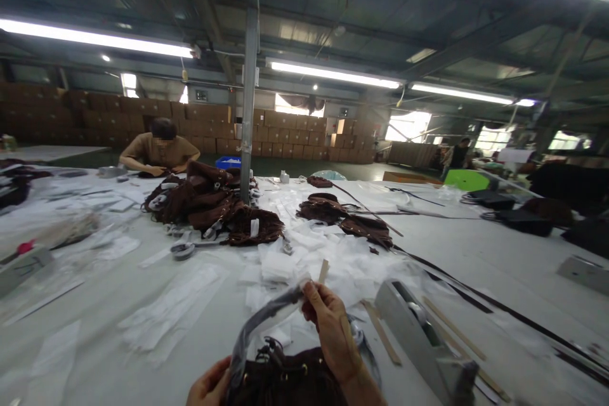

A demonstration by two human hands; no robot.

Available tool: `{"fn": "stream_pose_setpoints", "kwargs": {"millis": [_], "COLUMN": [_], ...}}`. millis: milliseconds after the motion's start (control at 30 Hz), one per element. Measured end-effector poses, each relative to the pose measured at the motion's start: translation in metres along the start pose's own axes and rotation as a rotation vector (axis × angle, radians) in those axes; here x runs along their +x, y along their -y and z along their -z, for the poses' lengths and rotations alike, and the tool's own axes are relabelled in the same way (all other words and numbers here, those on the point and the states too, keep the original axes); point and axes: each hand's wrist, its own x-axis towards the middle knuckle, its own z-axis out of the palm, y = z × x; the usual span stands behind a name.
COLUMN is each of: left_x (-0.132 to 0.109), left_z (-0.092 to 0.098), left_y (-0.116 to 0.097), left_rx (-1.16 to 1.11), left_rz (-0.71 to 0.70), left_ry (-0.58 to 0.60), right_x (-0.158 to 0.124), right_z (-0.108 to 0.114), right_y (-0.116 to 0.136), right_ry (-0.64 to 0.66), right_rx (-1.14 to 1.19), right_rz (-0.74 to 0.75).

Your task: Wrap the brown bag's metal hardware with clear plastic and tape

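A dark brown drawstring bag with gold-coloured eyelets is right in front of me at the bottom of the view. Its handle, covered in a thin translucent wrap, arches up above the bag's top. My right hand is closed in a pinch on the top of this handle, thumb and fingers together. Lower down, my left hand is closed round the left end of the handle beside the bag; its fingers are partly cut off by the frame edge. A tan strip sticks up just behind my right fingertips.
A grey tape dispenser stands to the right, beside tan strips. White tissue sheets cover the middle of the table. Piles of brown bags lie farther back near a metal post. A co-worker sits across the table.
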Motion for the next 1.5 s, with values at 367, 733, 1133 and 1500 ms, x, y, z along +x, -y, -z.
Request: {"fn": "stream_pose_setpoints", "kwargs": {"millis": [367, 733, 1133, 1500], "left_x": [-0.017, -0.017, -0.032, -0.027], "left_z": [-0.019, -0.013, -0.040, -0.042], "left_y": [-0.031, -0.018, -0.029, -0.056], "left_rx": [-0.205, 0.116, 0.617, 0.775], "left_rz": [0.082, -0.089, -0.506, -0.705], "left_ry": [-0.071, -0.024, 0.157, 0.050], "right_x": [0.007, -0.004, -0.010, -0.016], "right_z": [-0.002, -0.010, -0.017, -0.010], "right_y": [0.045, 0.047, 0.062, 0.049], "right_ry": [-0.043, -0.039, -0.009, 0.043], "right_rx": [-0.110, -0.141, -0.177, -0.185], "right_rz": [0.114, 0.187, 0.245, 0.193]}}
